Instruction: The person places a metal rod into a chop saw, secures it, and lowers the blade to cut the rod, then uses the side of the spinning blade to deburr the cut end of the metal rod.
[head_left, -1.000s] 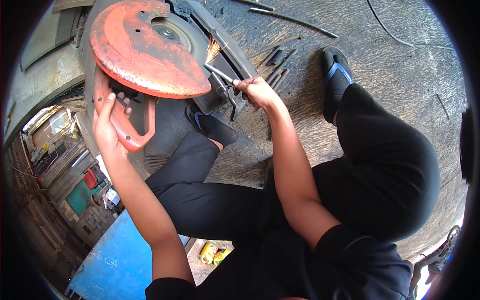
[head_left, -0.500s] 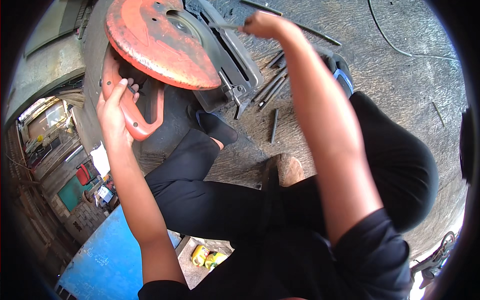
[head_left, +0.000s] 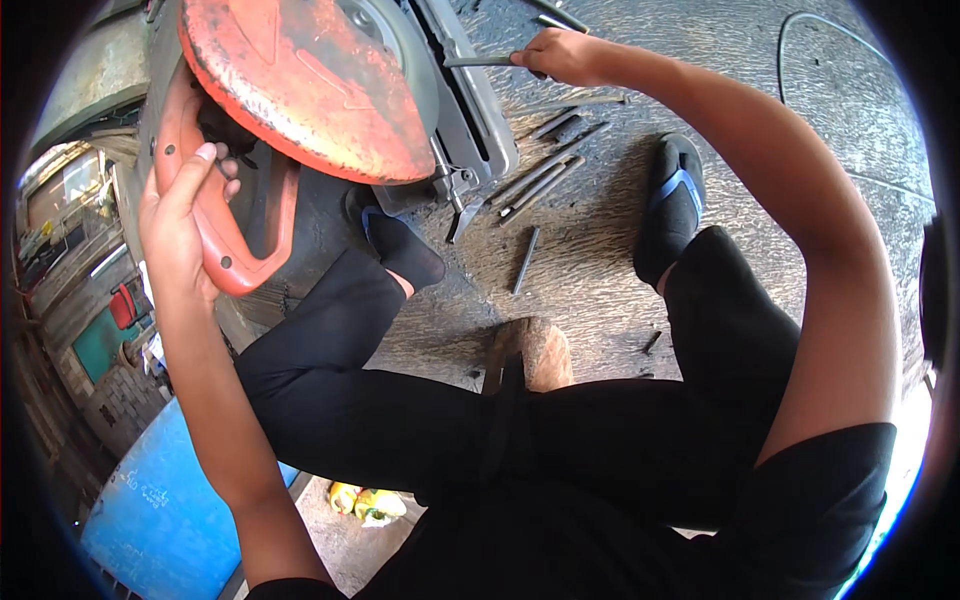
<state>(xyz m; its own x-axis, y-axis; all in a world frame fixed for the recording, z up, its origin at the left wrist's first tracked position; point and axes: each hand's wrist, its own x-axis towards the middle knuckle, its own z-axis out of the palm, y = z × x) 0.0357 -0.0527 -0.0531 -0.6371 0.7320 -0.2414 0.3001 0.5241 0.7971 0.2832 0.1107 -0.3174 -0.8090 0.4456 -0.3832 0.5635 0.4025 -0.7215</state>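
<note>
A cut-off saw with a worn red blade guard (head_left: pixel 300 95) stands at the upper left. My left hand (head_left: pixel 172 225) is closed round its red D-shaped handle (head_left: pixel 222 245), thumb on top and fingertips showing through the loop. Part of the grey cutting disc (head_left: pixel 418 85) shows beside the guard, over the dark base (head_left: pixel 492 125). My right hand (head_left: pixel 556 55) grips a thin dark metal rod (head_left: pixel 480 62). The rod's free end points left and lies by the slot in the saw's base; whether it touches the base I cannot tell.
Several metal rods (head_left: pixel 540 188) lie on the rough floor beside the saw, with a short piece (head_left: pixel 525 260) nearer me. A wooden block (head_left: pixel 548 358) stands between my legs. My sandalled foot (head_left: pixel 672 190) is at right. A cable (head_left: pixel 782 55) curves beyond; a blue panel (head_left: pixel 165 510) is lower left.
The view has shifted. My right hand has moved a little right, away from the saw, still with the rod. My right foot has come into plain sight. The left hand stays on the handle.
</note>
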